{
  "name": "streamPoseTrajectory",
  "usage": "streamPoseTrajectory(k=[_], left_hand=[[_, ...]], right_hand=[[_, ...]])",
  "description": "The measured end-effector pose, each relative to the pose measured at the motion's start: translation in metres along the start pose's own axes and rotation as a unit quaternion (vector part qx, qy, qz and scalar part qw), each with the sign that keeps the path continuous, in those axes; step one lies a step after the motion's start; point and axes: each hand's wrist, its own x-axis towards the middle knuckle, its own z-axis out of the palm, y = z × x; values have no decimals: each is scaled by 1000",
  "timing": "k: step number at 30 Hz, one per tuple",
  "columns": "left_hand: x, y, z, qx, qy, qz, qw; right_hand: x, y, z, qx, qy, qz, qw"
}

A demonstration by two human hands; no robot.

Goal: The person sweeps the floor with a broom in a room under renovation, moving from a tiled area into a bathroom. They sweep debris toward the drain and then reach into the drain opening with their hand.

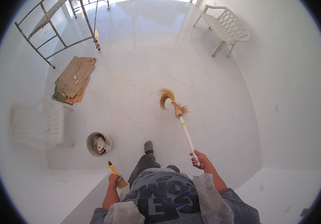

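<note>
My right hand (200, 159) is closed round the white handle of a broom (187, 137), near its lower end in the picture. The broom's tan straw head (166, 96) points away from me over the pale tiled floor; one tuft curls left and another sticks out to the right. Whether the straw touches the tiles I cannot tell. Down at my left side, my left hand (113, 179) grips a flat paintbrush (122, 183). Its yellow handle juts forward past my fingers, and its light bristles lie beside my trouser leg.
A bucket (89, 141) holding crumpled rags or scraps stands ahead of my left hand. Beyond it are a white plastic chair (56, 125) and stacked cardboard (74, 79). Metal scaffolding (71, 44) stands far left, a white bench (217, 27) far right along the wall.
</note>
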Motion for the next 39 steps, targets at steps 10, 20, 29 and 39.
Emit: streamPoseTrajectory(k=[10, 20, 29, 39], left_hand=[[76, 423, -35, -80, -14, 223, 971], [124, 551, 25, 180, -64, 90, 978], [271, 760, 68, 47, 50, -68, 995], [415, 1375, 12, -70, 21, 151, 986]], right_hand=[[62, -243, 112, -319, 286, -204, 880], [128, -534, 309, -127, 98, -78, 984], [251, -816, 444, -348, 268, -226, 869], [325, -1014, 530, -404, 418, -226, 782]])
